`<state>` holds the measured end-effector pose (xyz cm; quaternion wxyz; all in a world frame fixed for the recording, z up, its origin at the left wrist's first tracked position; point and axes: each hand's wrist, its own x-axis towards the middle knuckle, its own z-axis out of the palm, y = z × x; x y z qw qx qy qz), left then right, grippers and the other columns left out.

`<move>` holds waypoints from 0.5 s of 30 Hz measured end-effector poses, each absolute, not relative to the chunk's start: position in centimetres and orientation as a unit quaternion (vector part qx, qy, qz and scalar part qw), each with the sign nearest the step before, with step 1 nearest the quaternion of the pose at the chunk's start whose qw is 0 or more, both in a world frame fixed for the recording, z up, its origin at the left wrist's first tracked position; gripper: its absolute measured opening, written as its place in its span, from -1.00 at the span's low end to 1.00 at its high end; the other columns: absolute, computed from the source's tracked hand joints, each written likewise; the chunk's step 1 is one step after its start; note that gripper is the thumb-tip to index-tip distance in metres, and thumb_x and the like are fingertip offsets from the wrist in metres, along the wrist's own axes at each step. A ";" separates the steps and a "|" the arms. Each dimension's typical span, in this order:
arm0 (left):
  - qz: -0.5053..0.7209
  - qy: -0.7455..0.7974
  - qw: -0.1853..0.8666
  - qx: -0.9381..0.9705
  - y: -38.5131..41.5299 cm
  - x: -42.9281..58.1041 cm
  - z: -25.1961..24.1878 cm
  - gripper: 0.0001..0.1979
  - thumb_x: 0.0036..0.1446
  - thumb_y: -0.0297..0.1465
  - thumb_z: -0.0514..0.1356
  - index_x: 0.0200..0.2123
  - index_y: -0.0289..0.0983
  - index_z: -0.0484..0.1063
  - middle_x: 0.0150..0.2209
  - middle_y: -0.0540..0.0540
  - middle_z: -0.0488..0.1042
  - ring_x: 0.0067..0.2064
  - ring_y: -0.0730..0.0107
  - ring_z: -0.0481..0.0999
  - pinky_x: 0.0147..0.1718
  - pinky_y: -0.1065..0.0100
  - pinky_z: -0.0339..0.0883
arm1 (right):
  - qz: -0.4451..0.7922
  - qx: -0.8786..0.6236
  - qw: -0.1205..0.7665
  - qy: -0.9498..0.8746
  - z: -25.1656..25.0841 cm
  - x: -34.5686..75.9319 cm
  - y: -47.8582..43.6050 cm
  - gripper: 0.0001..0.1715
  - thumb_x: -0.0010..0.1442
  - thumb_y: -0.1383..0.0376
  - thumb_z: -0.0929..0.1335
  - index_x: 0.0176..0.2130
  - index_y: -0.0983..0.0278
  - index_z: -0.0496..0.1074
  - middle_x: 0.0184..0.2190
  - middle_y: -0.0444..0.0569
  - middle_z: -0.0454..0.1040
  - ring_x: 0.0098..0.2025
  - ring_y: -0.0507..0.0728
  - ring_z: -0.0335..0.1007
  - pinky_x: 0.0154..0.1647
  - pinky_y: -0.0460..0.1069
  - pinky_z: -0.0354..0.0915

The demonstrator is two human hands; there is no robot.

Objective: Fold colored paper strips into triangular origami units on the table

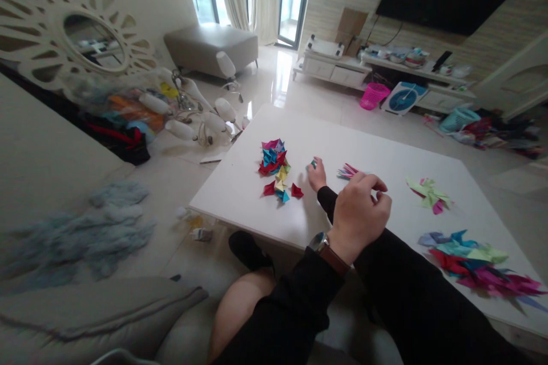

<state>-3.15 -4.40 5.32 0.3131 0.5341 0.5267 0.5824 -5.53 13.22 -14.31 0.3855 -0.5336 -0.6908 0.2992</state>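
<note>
On white table (pixel 240 188), right hand (pixel 317 175) with teal paper piece (pixel 313 164)

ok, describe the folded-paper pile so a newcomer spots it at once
On the white low table, look at its left half, beside the right hand pinching a teal piece. The folded-paper pile is a tight heap of small red, blue and yellow triangles; the heaps further right are loose flat strips.

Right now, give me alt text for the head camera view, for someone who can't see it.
A person's right hand touches a teal paper piece on a white table, beside a pile of folded coloured papers; the left hand, wearing a watch, hovers curled nearby. More paper scraps lie at the right.
</note>
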 end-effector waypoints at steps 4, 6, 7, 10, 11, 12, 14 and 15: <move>0.586 0.531 0.322 0.520 -3.9 -3.5 5.2 -0.90 0.11 -0.54 0.12 -0.34 -0.24 0.39 -0.22 -0.06 0.48 -0.35 0.46 0.44 -0.25 0.36 0.40 | 0.339 -0.529 0.383 -0.676 -15.2 -10.4 12.6 -0.43 0.17 0.23 0.20 0.15 0.34 0.30 0.14 0.23 0.40 0.19 0.24 0.28 0.29 0.15 0.15; 0.590 0.531 0.328 0.513 -3.6 -3.6 5.2 -0.90 0.10 -0.54 0.13 -0.35 -0.24 0.39 -0.22 -0.06 0.49 -0.35 0.46 0.45 -0.23 0.35 0.41 | 0.352 -0.528 0.384 -0.670 -15.5 -12.6 11.8 -0.44 0.19 0.22 0.20 0.14 0.34 0.29 0.13 0.22 0.40 0.19 0.24 0.28 0.29 0.13 0.15; 0.591 0.530 0.331 0.509 -3.5 -3.7 5.1 -0.90 0.10 -0.54 0.13 -0.35 -0.24 0.39 -0.21 -0.06 0.49 -0.36 0.46 0.45 -0.22 0.35 0.41 | 0.360 -0.527 0.386 -0.666 -15.5 -13.6 11.3 -0.45 0.20 0.22 0.20 0.14 0.33 0.29 0.13 0.21 0.40 0.19 0.24 0.28 0.29 0.13 0.14; 0.599 0.526 0.335 0.502 -3.3 -3.8 5.1 -0.90 0.10 -0.55 0.13 -0.35 -0.25 0.40 -0.21 -0.05 0.50 -0.38 0.48 0.43 -0.21 0.34 0.41 | 0.393 -0.517 0.397 -0.649 -15.2 -16.1 10.1 -0.50 0.22 0.21 0.20 0.12 0.29 0.29 0.12 0.16 0.40 0.18 0.23 0.28 0.30 0.13 0.12; 0.603 0.524 0.334 0.500 -3.2 -3.9 5.2 -0.89 0.11 -0.55 0.13 -0.36 -0.25 0.40 -0.22 -0.05 0.50 -0.39 0.49 0.43 -0.21 0.34 0.41 | 0.403 -0.512 0.401 -0.644 -15.0 -16.6 9.8 -0.51 0.22 0.21 0.21 0.11 0.29 0.29 0.12 0.16 0.40 0.19 0.23 0.27 0.31 0.14 0.12; 0.607 0.521 0.332 0.500 -3.2 -3.9 5.2 -0.89 0.11 -0.56 0.13 -0.36 -0.25 0.40 -0.22 -0.05 0.50 -0.39 0.49 0.42 -0.21 0.34 0.41 | 0.409 -0.507 0.403 -0.644 -14.6 -16.8 9.7 -0.52 0.23 0.20 0.21 0.11 0.29 0.28 0.13 0.16 0.39 0.20 0.23 0.26 0.31 0.14 0.11; 0.612 0.516 0.328 0.501 -3.2 -3.9 5.3 -0.88 0.11 -0.57 0.13 -0.37 -0.26 0.40 -0.24 -0.05 0.49 -0.39 0.48 0.43 -0.21 0.35 0.40 | 0.400 -0.494 0.403 -0.659 -13.7 -16.0 9.7 -0.51 0.25 0.20 0.20 0.13 0.30 0.26 0.16 0.19 0.36 0.23 0.24 0.23 0.33 0.16 0.09; 0.614 0.515 0.325 0.502 -3.2 -4.0 5.3 -0.88 0.11 -0.57 0.13 -0.37 -0.26 0.40 -0.25 -0.05 0.49 -0.38 0.48 0.43 -0.21 0.35 0.40 | 0.389 -0.484 0.400 -0.674 -13.2 -14.9 9.9 -0.50 0.25 0.19 0.19 0.14 0.31 0.24 0.17 0.20 0.34 0.26 0.25 0.20 0.34 0.17 0.07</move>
